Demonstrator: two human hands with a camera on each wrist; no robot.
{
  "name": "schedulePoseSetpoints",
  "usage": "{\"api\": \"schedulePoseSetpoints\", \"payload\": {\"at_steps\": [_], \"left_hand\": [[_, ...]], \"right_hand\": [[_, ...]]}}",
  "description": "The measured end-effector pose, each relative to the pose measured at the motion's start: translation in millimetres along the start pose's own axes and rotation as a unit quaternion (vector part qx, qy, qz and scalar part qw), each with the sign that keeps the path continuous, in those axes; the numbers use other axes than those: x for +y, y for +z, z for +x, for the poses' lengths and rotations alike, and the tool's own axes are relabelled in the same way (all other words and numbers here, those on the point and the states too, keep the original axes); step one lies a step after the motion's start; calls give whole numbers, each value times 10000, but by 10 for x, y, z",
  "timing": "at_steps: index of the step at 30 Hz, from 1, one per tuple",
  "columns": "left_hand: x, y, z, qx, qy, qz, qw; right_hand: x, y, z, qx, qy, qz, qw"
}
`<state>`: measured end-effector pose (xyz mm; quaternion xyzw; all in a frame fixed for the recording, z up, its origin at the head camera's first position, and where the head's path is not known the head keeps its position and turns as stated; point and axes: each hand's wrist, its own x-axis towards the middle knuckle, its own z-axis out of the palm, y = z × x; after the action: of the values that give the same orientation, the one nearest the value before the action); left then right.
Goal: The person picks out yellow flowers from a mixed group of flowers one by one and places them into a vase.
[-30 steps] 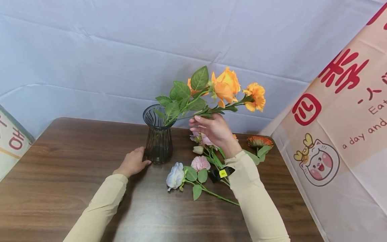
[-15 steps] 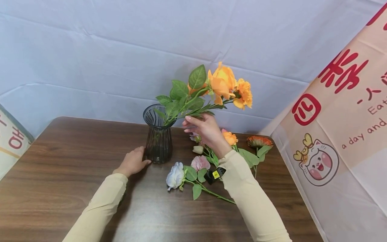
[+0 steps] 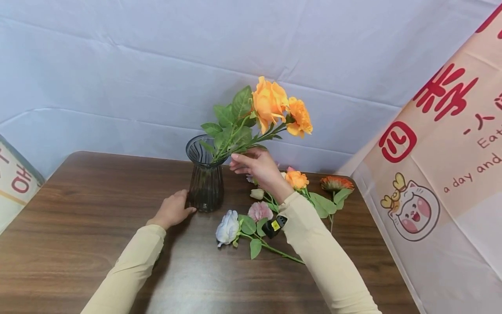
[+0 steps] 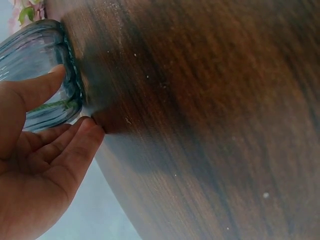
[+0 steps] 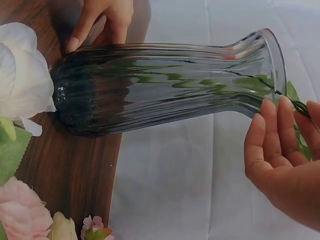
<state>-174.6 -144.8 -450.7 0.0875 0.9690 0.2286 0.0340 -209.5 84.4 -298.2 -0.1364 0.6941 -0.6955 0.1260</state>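
A dark ribbed glass vase [image 3: 206, 187] stands upright on the table, with stems inside it. The left hand [image 3: 171, 211] holds the vase near its base; in the left wrist view the thumb of that hand [image 4: 45, 145] lies against the glass [image 4: 37, 55]. At the rim, the right hand [image 3: 260, 168] pinches the stem of an orange carnation-like flower [image 3: 300, 117], whose lower end is in the vase mouth. An orange rose [image 3: 269, 104] with green leaves leans out of the vase to the right. The right wrist view shows the right fingers [image 5: 287, 145] beside the vase rim [image 5: 276, 62].
On the wooden table [image 3: 94, 209], right of the vase, lie a pale blue rose [image 3: 227, 228], a pink flower [image 3: 260, 211], a white bud [image 3: 257, 194], an orange-pink flower [image 3: 296, 179] and a rust-orange flower [image 3: 336, 183]. A pale cloth [image 3: 137, 65] hangs behind the table.
The right hand has moved left toward the vase rim, bringing the orange carnation-like flower left and lower. The orange rose has swung left and more upright. The left hand has stayed at the vase base.
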Motion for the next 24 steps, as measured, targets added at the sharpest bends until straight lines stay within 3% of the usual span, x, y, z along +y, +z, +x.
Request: {"api": "schedulePoseSetpoints", "payload": {"at_steps": [16,24], "left_hand": [[2,9,8,25,13,36,10000],[-1,3,1,52,1,-2,10000]], "right_hand": [[-1,-39,-34,-50,321,179,9993],[-3,-115,-90,44,157,-71,9998]]}}
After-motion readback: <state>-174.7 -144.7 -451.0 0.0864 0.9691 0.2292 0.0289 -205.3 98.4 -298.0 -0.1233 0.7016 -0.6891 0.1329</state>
